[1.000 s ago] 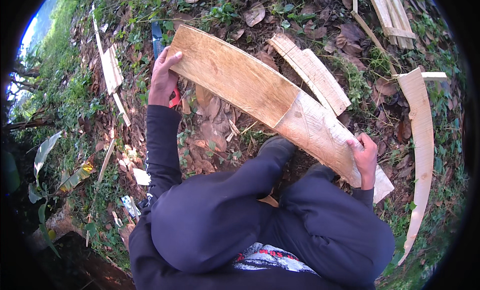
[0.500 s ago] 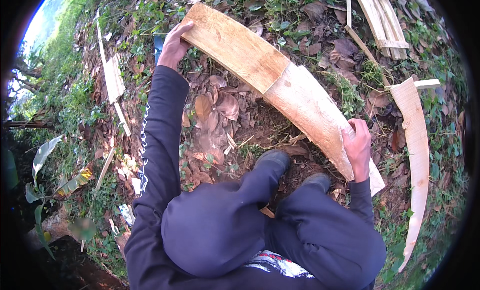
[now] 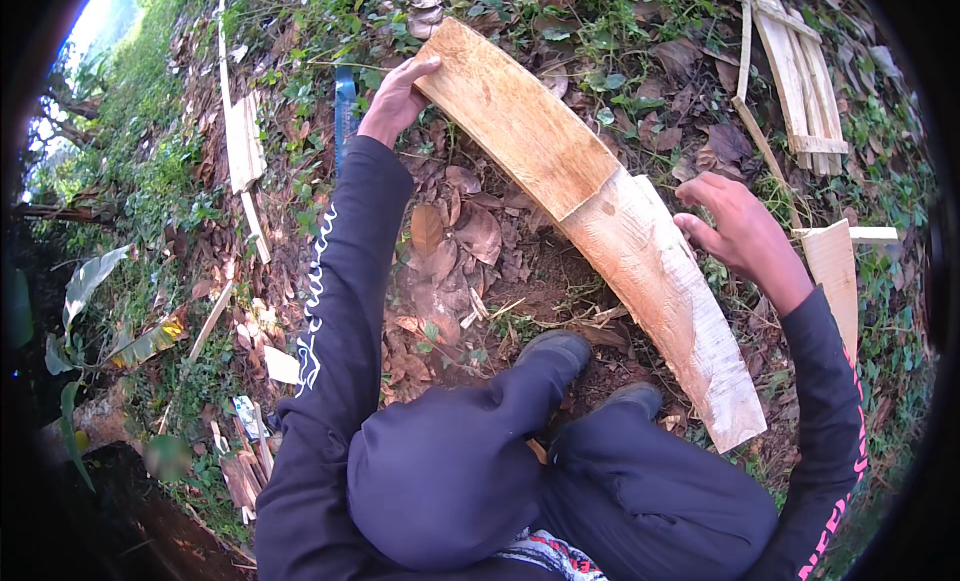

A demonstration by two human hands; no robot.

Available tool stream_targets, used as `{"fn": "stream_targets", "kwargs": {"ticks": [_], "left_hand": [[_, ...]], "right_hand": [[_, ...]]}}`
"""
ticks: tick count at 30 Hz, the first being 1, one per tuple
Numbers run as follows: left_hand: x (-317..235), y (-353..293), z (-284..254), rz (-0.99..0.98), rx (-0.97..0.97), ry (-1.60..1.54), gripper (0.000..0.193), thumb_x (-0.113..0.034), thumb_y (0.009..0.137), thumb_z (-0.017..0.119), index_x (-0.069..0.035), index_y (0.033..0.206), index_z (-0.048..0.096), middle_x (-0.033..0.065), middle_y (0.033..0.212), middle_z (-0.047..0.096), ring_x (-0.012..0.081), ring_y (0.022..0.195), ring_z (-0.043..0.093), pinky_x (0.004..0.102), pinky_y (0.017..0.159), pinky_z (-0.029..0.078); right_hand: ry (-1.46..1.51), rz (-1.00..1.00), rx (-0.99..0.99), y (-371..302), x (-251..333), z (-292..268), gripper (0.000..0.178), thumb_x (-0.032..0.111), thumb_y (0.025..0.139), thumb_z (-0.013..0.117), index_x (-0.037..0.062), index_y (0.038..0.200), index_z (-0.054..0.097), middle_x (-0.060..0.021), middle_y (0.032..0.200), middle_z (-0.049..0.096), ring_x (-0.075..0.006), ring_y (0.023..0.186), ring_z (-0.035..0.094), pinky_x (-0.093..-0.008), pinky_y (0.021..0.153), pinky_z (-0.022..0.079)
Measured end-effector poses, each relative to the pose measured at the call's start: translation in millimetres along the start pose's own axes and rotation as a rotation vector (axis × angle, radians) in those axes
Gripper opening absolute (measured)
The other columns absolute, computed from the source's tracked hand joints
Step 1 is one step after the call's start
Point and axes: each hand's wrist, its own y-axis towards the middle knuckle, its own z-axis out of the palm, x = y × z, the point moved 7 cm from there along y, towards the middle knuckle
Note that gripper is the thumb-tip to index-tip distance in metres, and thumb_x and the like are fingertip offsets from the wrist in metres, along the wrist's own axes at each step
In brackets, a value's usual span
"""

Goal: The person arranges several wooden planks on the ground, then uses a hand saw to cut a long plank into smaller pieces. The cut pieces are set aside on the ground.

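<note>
Currently two boards lie lapped in front of the seated person, running from 12 o'clock down to 4 o'clock across the view. The brown board [image 3: 525, 121] sits uppermost; the pale board [image 3: 690, 311], rough-faced, shows from beneath its cut end and carries on toward the person's right. Left hand [image 3: 397, 101] at 11 o'clock: grasping the brown board's far end, thumb over the edge; the rest of the grip is partly hidden. Right hand [image 3: 738, 226], between 2 and 3 o'clock: fingers released, loosely bent, thumb apart, beside the pale board's outer edge; cannot tell whether the tips touch it.

Surroundings: ground strewn with dry leaves [image 3: 478, 236] and low green plants. Blue strip [image 3: 345, 106] between 10 and 11 o'clock, just beside the left wrist. Narrow pale plank [image 3: 245, 146] farther out at 10. Slats [image 3: 803, 81] laid side by side at 2, crosspieces over them. Another board [image 3: 832, 281] at 3, partly covered by the right sleeve. Dark shoes [image 3: 560, 353] between 4 and 5.
</note>
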Motion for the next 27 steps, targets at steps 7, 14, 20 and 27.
{"fn": "stream_targets", "kwargs": {"ticks": [7, 14, 20, 27], "left_hand": [[-30.7, -21.0, -61.5, 0.123, -0.008, -0.043, 0.040, -0.012, 0.083, 0.080, 0.003, 0.115, 0.062, 0.0138, 0.113, 0.070, 0.0266, 0.104, 0.071, 0.0422, 0.097, 0.056], [-45.1, -82.6, -71.4, 0.153, -0.121, -0.249, 0.042, -0.001, 0.072, 0.085, -0.003, 0.105, 0.059, 0.0113, 0.106, 0.065, 0.0282, 0.094, 0.069, 0.0501, 0.084, 0.055], [-38.0, -119.4, -97.2, 0.173, -0.218, -0.333, 0.053, 0.002, 0.073, 0.084, -0.003, 0.114, 0.050, 0.0127, 0.101, 0.063, 0.0290, 0.091, 0.068, 0.0503, 0.078, 0.057], [-58.1, -153.2, -102.4, 0.301, -0.186, -0.393, 0.054, -0.002, 0.075, 0.084, -0.004, 0.115, 0.047, 0.0134, 0.105, 0.064, 0.0293, 0.098, 0.068, 0.0512, 0.086, 0.056]], "right_hand": [[0.261, 0.028, -0.151, 131.5, 62.9, 73.7, 0.035, 0.023, 0.095, 0.068, -0.0022, 0.119, 0.062, -0.0165, 0.098, 0.062, -0.0302, 0.092, 0.065, -0.0374, 0.084, 0.052], [0.263, 0.133, -0.222, 81.1, 127.7, 87.5, 0.032, 0.023, 0.102, 0.061, -0.0023, 0.121, 0.065, -0.0097, 0.101, 0.063, -0.0202, 0.094, 0.060, -0.0338, 0.089, 0.047], [0.344, 0.145, 0.021, 55.6, 114.8, 111.2, 0.037, 0.026, 0.108, 0.047, -0.0038, 0.123, 0.063, -0.0143, 0.110, 0.063, -0.0256, 0.106, 0.059, -0.0370, 0.099, 0.043], [0.525, 0.132, 0.226, 24.3, 60.1, 138.7, 0.057, 0.031, 0.103, 0.052, 0.0041, 0.152, 0.040, -0.0154, 0.152, 0.045, -0.0274, 0.142, 0.041, -0.0389, 0.118, 0.029]]}}
